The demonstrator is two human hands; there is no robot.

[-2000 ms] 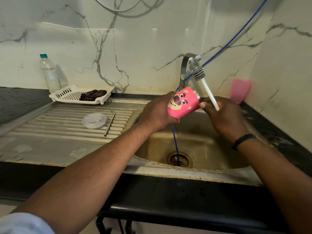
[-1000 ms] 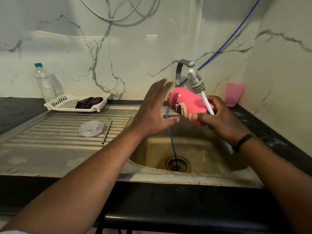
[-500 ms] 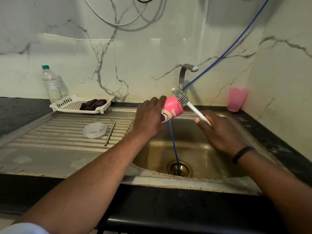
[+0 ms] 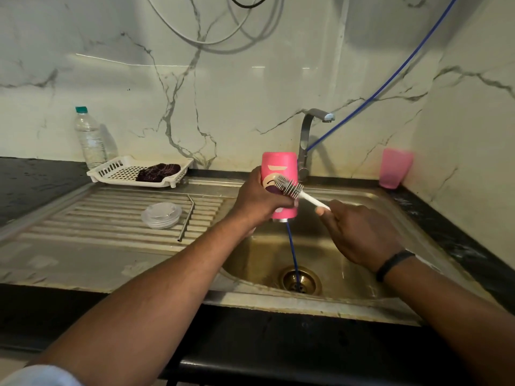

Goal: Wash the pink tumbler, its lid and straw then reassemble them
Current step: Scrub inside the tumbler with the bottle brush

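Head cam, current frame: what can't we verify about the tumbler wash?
- Inside of the pink tumbler: held mouth down over the sink; interior faces away.
- Part of its print: covered by the left hand and the brush head.
- Brush handle end: hidden in the right hand.
- Water running from the tap: none visible, too fine to tell.
- Clear lid and straw: cleanliness too small to judge.

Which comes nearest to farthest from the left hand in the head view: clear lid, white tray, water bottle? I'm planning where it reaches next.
1. Clear lid, on the drainboard just left of the left hand.
2. White tray, behind the drainboard's far edge.
3. Water bottle, far left by the wall.
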